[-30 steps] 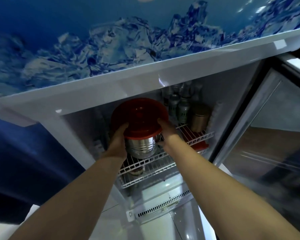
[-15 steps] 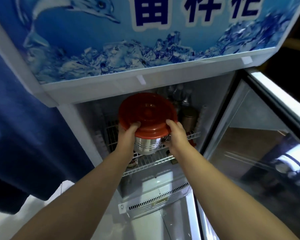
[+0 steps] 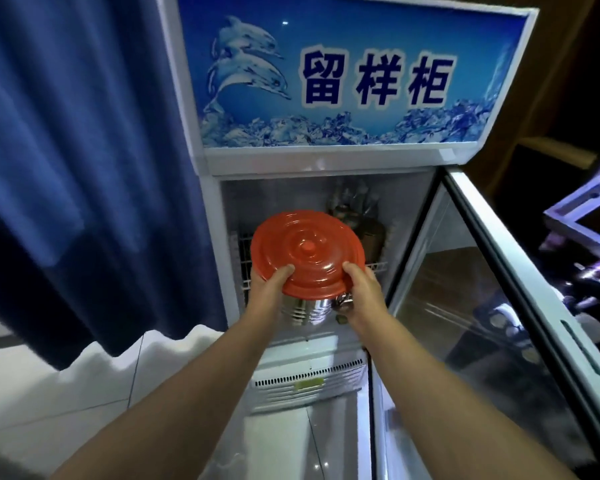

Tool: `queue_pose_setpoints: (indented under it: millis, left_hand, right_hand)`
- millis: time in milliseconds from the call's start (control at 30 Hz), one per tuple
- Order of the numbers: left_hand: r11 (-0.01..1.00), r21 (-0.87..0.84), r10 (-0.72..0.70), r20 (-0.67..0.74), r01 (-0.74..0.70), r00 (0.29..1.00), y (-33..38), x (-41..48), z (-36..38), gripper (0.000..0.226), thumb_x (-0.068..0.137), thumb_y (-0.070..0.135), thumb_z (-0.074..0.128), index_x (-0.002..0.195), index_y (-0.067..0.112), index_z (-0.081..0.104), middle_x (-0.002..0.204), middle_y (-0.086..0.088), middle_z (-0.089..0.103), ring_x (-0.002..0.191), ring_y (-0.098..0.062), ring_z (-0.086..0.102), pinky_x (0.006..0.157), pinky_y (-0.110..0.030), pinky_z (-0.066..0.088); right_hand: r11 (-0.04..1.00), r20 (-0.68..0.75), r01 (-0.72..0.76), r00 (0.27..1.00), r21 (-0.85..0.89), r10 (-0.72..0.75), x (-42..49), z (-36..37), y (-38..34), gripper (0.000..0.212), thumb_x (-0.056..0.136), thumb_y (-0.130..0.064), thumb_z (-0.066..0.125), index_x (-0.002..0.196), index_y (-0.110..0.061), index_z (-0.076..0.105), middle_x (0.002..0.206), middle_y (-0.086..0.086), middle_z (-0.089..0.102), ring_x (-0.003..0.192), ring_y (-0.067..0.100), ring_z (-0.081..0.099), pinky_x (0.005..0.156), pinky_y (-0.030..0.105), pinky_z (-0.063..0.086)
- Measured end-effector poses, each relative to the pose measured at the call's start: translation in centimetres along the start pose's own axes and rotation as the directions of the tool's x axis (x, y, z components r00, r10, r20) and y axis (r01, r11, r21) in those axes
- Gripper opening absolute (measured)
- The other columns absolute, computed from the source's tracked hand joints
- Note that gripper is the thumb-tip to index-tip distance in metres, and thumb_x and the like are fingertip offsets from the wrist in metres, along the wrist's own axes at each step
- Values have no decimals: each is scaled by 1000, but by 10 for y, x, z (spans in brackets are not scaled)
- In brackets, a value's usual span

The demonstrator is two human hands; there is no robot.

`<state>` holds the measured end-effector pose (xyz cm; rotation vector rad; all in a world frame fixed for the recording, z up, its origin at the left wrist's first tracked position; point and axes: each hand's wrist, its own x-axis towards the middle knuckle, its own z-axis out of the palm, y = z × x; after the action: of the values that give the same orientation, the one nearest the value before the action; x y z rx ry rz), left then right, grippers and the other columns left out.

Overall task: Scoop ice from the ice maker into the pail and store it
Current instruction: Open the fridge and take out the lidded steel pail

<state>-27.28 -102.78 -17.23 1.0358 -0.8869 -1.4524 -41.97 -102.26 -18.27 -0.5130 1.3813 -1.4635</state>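
- While I stand at the open cabinet (image 3: 326, 161), I hold one steel pail (image 3: 307, 311) between two hands: my left hand (image 3: 269, 289) on its left side, my right hand (image 3: 361, 292) on its right.
- One red lid (image 3: 307, 252) caps the pail; my left thumb lies on the lid's near-left rim, my right thumb on its near-right rim, and both hands are curled and pressed against the pail.
- Beyond my hands I count one white wire shelf (image 3: 374, 266), one brownish canister (image 3: 371, 233) just past my right hand, and a cluster of bottles (image 3: 352, 197) behind it, too dim to count.
- One glass door (image 3: 482, 306) hangs open to the right of my right hand; one blue curtain (image 3: 84, 168) falls to the left of my left hand.
- Compared with half a second ago, the pail sits nearer to me, in front of the shelf, and the whole sign (image 3: 354, 77) with two dolphins and three characters is now in view above my hands.
- The pail stands roughly upright, its long axis vertical, leaning slightly so that the lid's top faces up and toward me.
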Motion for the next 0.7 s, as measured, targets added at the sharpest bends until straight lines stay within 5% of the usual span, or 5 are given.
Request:
queue_pose_setpoints:
  millis: [300, 400, 533, 700]
  left_hand:
    - [992, 13, 123, -185, -123, 975, 36, -94, -85, 51, 84, 15, 66, 128, 29, 43, 117, 5, 60, 103, -7, 57, 77, -23, 45]
    - [988, 24, 151, -296, -151, 943, 48, -118, -125, 48, 83, 14, 66, 125, 27, 46, 117, 3, 61, 105, -10, 57, 80, -24, 43]
    - [984, 29, 170, -418, -174, 892, 70, -152, -184, 51, 76, 21, 71, 120, 31, 48, 112, 6, 62, 97, -4, 58, 72, -19, 42]
    - [963, 79, 259, -516, -256, 816, 105, -198, -264, 48, 73, 18, 70, 116, 30, 52, 109, 4, 65, 92, -2, 63, 67, -14, 48]
  right_hand:
    - [995, 190, -20, 981, -95, 37, -92, 57, 21, 15, 88, -28, 58, 103, -29, 56, 98, 0, 65, 89, 19, 62, 76, 40, 53]
    - [990, 271, -15, 961, -141, 54, -121, 92, 38, 16, 87, -27, 59, 103, -28, 57, 101, 0, 64, 98, 22, 61, 90, 48, 50]
    - [983, 380, -31, 920, -180, 99, -161, 146, 64, 10, 88, -27, 58, 98, -28, 56, 96, -1, 63, 85, 16, 58, 73, 37, 49]
    - [970, 489, -66, 854, -236, 177, -221, 220, 104, 15, 85, -30, 58, 99, -27, 55, 94, 2, 62, 80, 18, 58, 75, 38, 49]
